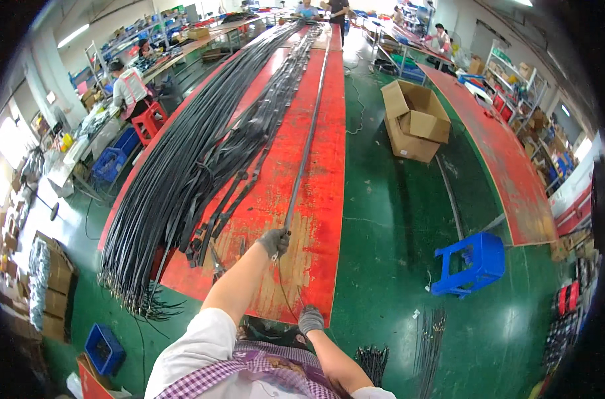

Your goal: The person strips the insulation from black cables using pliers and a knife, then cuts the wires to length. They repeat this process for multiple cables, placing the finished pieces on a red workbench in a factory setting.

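My left hand (274,243), in a grey glove, is closed around the near end of a long dark sleeve-like strip (309,139) that runs straight away down the red table (325,219). A thin cord (288,292) hangs in a loose curve from that end toward the table's near edge. There my right hand (311,320), also gloved, has its fingers curled with the cord leading to them. To the left lies a thick bundle of long black cables (176,173). Flat black strips (262,126) spread beside it, and a plier-like hand tool (217,265) rests near my left forearm.
An open cardboard box (417,123) and a blue plastic stool (470,265) stand on the green floor to the right. Another red table (495,153) lies beyond them. More cables (430,342) lie at lower right; a blue crate (105,349) sits lower left. Several people work farther off.
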